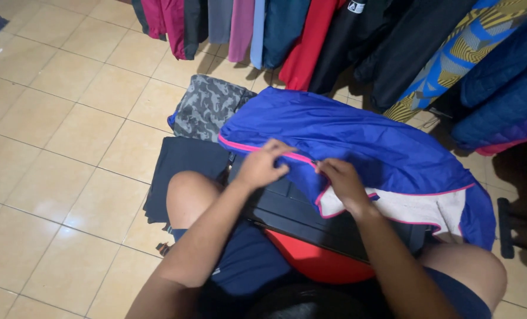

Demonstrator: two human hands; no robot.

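Head view. The person is sitting, knees spread, looking down at the lap. A blue jacket (358, 133) with pink piping and a pale lining is lying across the lap and spilling toward 3 o'clock, over the right knee.

The left hand (262, 165) is pinching the pink-trimmed edge of the jacket, fingers curled shut on the cloth. The right hand (343, 183) is sitting just beside it at 3 o'clock, also closed on the same edge, where the blue shell is meeting the pale lining. The two hands are near each other but not touching.

Under the jacket, a black folded garment (293, 212) is resting on the lap, and a red garment (316, 263) is showing below it at 6 o'clock. At 9 o'clock of the left hand, a dark garment (180, 171) is lying flat on the tiled floor (56, 147). At 11 o'clock of the hands, a grey camouflage garment (207, 106) is lying on the floor, touching the jacket's far edge.

Along 12 o'clock, a row of hanging clothes (287, 29) is running across the top: maroon, purple, blue, red, black and a yellow-and-blue patterned piece.
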